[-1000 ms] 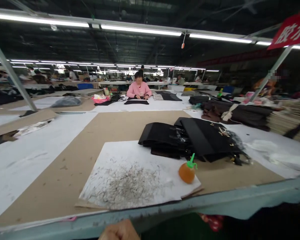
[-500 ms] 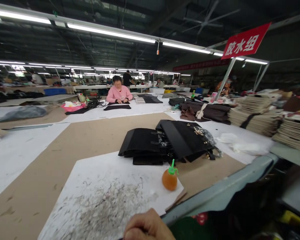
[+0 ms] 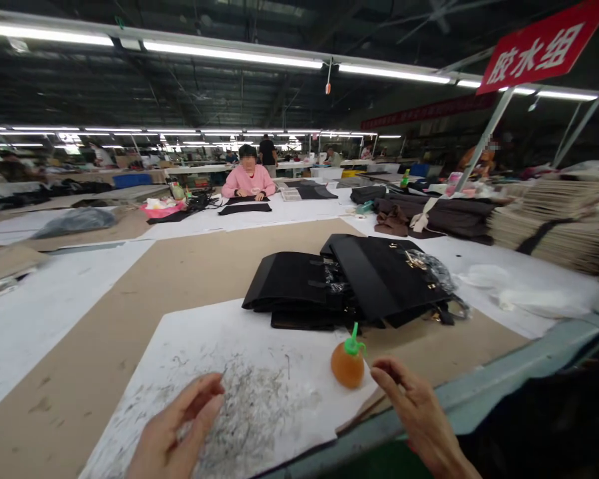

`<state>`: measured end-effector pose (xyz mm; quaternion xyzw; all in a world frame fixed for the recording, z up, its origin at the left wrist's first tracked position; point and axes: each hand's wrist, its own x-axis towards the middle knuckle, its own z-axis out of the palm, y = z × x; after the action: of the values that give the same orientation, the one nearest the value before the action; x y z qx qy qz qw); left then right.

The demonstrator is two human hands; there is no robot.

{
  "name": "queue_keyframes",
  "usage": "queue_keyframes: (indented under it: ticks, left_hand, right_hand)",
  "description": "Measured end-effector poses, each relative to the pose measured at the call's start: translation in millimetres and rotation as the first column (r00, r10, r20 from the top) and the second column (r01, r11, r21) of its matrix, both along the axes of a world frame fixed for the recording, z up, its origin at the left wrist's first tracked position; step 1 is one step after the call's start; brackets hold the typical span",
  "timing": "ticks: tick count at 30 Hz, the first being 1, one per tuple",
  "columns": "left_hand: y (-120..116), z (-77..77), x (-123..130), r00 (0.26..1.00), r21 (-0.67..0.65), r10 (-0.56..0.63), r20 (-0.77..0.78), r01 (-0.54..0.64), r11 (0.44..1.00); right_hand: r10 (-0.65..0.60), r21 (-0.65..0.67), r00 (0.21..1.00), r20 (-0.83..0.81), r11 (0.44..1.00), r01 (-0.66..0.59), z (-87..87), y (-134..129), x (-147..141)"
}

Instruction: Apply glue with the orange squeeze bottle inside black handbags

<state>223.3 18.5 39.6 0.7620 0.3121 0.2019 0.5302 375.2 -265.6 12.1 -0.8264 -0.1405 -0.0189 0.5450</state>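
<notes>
My left hand [image 3: 180, 426] hovers over the near left part of a white sheet [image 3: 190, 326] smeared with dark marks. Its fingers and thumb are apart, with nothing between them. My right hand [image 3: 414, 409] is just right of a round squeeze bottle [image 3: 348, 365] of orange-brown liquid with a green spout. The fingers of that hand are parted and hold nothing; a small gap separates them from the bottle. Behind the bottle lies a pile of black bags [image 3: 379, 273] with gold-coloured fittings and clear plastic wrap around parts of them.
Brown paper [image 3: 204, 253] covers much of the table, whose grey edge [image 3: 459, 412] runs along the right. Crumpled white plastic [image 3: 519, 286] and stacked beige panels [image 3: 554, 226] are at the right. A co-worker in pink [image 3: 249, 179] sits across, handling black pieces.
Both hands are now in view and apart; earlier only one closed hand showed at the bottom edge. The view has shifted slightly left. The bottle and bags keep their places on the table.
</notes>
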Motion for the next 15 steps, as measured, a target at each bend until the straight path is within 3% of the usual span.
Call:
queue_keyframes:
  ticks: [2,4,7,10,15]
  left_hand:
    - [15,-0.4,25,0.999,0.245,-0.022,-0.039,0.031,0.969]
    - [30,-4.4,47,0.996,0.344,-0.031,-0.088,0.059,0.937]
    - [51,-17.0,72,0.991,0.236,-0.042,-0.129,0.072,0.969]
    - [62,-32.8,88,0.991,0.123,-0.036,-0.125,0.051,0.991]
    - [55,-47.6,94,0.991,0.083,-0.063,-0.122,0.073,0.994]
  right_hand:
    - [0.008,-0.018,1.000,-0.005,1.000,-0.008,-3.0,-5,7]
    - [0.019,-0.036,1.000,-0.019,0.999,-0.019,-6.6,-11,11]
    - [-0.022,-0.015,0.999,-0.037,1.000,0.022,-14.6,-22,15]
    - [-0.052,0.145,0.987,-0.153,0.987,0.074,-23.5,-32,21]
    - [-0.075,0.392,0.958,-0.277,0.901,0.184,-24.3,-48,51]
